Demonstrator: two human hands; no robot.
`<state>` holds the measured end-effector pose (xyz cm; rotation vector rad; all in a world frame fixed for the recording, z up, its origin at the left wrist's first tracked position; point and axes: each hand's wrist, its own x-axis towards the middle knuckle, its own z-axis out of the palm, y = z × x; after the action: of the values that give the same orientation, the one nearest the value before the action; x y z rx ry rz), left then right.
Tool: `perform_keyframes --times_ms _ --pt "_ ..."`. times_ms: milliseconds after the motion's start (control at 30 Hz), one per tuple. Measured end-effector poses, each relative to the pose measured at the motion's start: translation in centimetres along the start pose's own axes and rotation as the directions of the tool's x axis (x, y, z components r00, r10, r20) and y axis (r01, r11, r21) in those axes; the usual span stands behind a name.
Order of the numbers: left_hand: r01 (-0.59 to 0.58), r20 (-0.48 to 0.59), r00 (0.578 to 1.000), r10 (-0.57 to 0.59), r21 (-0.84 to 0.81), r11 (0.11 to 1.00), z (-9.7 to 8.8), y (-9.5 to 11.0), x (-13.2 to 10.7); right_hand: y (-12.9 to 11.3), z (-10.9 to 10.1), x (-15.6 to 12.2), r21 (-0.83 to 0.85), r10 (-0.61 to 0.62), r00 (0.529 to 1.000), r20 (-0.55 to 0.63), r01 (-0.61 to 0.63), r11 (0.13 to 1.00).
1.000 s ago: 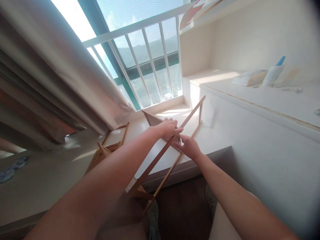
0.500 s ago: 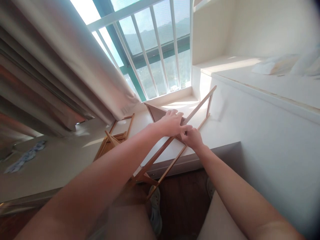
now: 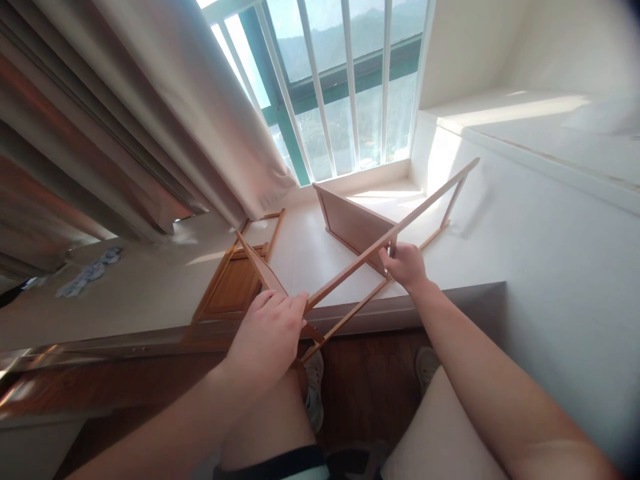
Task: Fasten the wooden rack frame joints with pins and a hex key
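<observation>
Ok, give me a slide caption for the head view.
Left hand and right hand hold a panelled wooden frame near a railed window.

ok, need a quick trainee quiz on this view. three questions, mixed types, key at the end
1. Which does the left grip touch?
A) the curtain
B) the wooden frame
C) the window bars

2. True or false: the curtain hangs on the right side of the picture.

3. Fill in: the ____ grip is nearer the white wall at picture right.

Key:
1. B
2. False
3. right grip
</observation>
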<state>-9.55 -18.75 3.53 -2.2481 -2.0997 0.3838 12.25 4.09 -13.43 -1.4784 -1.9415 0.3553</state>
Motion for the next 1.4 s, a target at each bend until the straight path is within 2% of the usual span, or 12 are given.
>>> perform_keyframes --times_ms 133,433,667,867,1100,1300,1400 --pt "-0.002 -0.051 0.999 0.001 -0.020 1.000 0.3 -1.4 0.8 -0.2 0.1 0.0 0.017 -0.009 1.000 -0.001 0.009 1.000" --pt "-0.041 -0.043 0.998 0.040 -0.040 0.998 0.6 -4.3 2.4 -0.8 1.0 0.3 0.012 -0.022 0.999 -0.025 0.022 1.000" --pt "-0.146 0.025 0.989 0.148 -0.048 0.988 0.2 -5.9 3.8 -1.2 1.1 0.9 -0.013 0.012 1.000 0.001 -0.012 1.000" --pt "-0.102 0.014 0.995 0.102 -0.036 0.994 0.9 -8.4 4.8 -2.4 2.0 0.9 -0.057 0.039 0.999 -0.003 -0.039 0.998" --pt "-0.110 0.030 0.993 0.112 -0.046 0.993 1.4 -11.8 5.2 -4.6 3.4 -0.1 -0.073 0.047 0.999 -0.013 -0.048 0.996" --pt "-0.127 0.035 0.991 0.128 -0.049 0.991 2.0 -13.3 4.8 -5.3 3.3 -0.7 -0.074 0.071 0.997 -0.006 -0.071 0.995" --pt "-0.105 0.022 0.994 0.107 -0.085 0.991 1.7 -12.8 4.8 -5.5 3.0 -1.2 -0.057 0.069 0.998 -0.009 -0.069 0.996"
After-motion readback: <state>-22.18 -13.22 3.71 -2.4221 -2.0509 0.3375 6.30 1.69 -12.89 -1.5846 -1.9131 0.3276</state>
